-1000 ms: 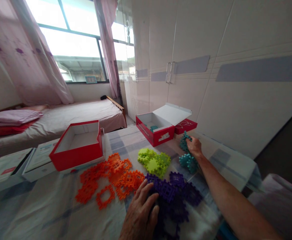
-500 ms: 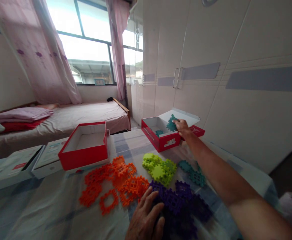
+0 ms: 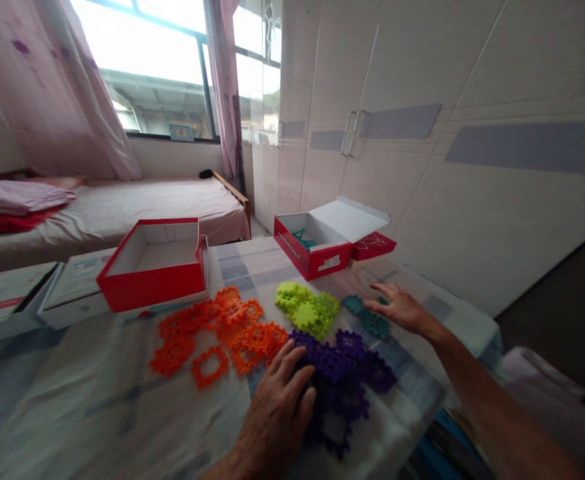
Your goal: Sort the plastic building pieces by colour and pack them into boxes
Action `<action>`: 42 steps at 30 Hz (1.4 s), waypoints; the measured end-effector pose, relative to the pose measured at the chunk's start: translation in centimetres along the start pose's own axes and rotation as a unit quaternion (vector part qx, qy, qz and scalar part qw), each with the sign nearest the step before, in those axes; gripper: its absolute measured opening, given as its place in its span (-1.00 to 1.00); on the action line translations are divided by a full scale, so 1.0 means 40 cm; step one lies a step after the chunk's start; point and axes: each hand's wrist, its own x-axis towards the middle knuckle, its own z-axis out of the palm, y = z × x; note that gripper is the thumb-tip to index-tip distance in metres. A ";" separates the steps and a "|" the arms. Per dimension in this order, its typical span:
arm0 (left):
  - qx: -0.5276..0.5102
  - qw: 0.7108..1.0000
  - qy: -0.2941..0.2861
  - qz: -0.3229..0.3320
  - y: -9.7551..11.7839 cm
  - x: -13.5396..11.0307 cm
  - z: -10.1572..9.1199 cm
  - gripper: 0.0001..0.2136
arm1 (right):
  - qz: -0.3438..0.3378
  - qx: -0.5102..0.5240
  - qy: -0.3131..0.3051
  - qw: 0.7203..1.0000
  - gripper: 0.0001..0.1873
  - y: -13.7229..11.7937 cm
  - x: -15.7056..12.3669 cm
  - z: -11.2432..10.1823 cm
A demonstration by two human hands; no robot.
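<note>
My right hand (image 3: 399, 307) hovers with fingers apart beside two or more teal toothed plastic pieces (image 3: 376, 325) on the table; nothing is in it. Flat on the near side lies my left hand (image 3: 285, 393), fingers stretched out, at the edge of a pile of purple toothed pieces (image 3: 345, 357). To its left spreads a heap of orange pieces (image 3: 212, 367), some square with open centres. Lime-green pieces (image 3: 309, 313) are stacked behind the purple ones. Farther back stands a red box (image 3: 317, 263) with its lid folded back and teal pieces (image 3: 302, 238) inside.
A second red box (image 3: 147, 290), open-topped, stands at the left. White boxes (image 3: 79, 283) sit beside it on the cloth-covered table (image 3: 132, 413). Beyond are a bed (image 3: 172, 203) and a tall wardrobe (image 3: 402, 180).
My right hand has left the lidded red box and come back toward me, without the teal piece it held. More teal shows inside that box. My left hand stays by the purple pile.
</note>
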 end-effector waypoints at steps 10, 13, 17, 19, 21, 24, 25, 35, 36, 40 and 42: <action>0.010 1.000 -0.004 -0.002 -0.001 -0.002 -0.001 -0.75 | 0.042 -0.082 0.018 0.996 -0.35 -0.007 -0.109 0.056; 0.005 1.000 -0.003 -0.003 -0.002 -0.005 -0.001 -0.75 | 0.007 -0.100 0.056 0.993 -0.51 -0.011 -0.107 0.058; 0.002 1.000 -0.007 -0.005 -0.002 -0.007 0.001 -0.75 | -0.003 -0.106 0.090 0.990 -0.57 -0.002 -0.101 0.061; 0.000 1.000 -0.008 -0.006 -0.002 -0.006 0.000 -0.75 | 0.023 -0.103 0.127 0.986 -0.58 0.014 -0.097 0.066; -0.002 1.000 -0.008 -0.007 -0.001 -0.005 -0.002 -0.75 | 0.055 -0.098 0.151 0.982 -0.56 0.035 -0.091 0.071; -0.006 1.000 -0.002 -0.007 0.000 -0.004 -0.004 -0.75 | 0.077 -0.086 0.128 0.985 -0.52 0.069 -0.077 0.073; -0.007 1.000 0.000 -0.008 0.000 -0.004 -0.004 -0.75 | 0.074 -0.081 0.113 0.988 -0.53 0.079 -0.071 0.072; 0.005 1.000 -0.006 -0.002 -0.005 -0.007 0.005 -0.74 | 0.073 -0.002 0.088 0.993 -0.74 0.104 -0.038 0.073; 0.006 1.000 -0.009 -0.003 -0.006 -0.008 0.006 -0.74 | 0.088 0.014 0.096 0.991 -0.73 0.103 -0.037 0.072; 0.007 1.000 -0.014 -0.007 -0.006 -0.010 0.008 -0.74 | 0.141 0.055 0.111 0.982 -0.82 0.088 -0.029 0.055; 0.007 1.000 -0.016 -0.006 -0.006 -0.010 0.009 -0.74 | 0.131 0.083 0.097 0.983 -0.81 0.066 -0.026 0.042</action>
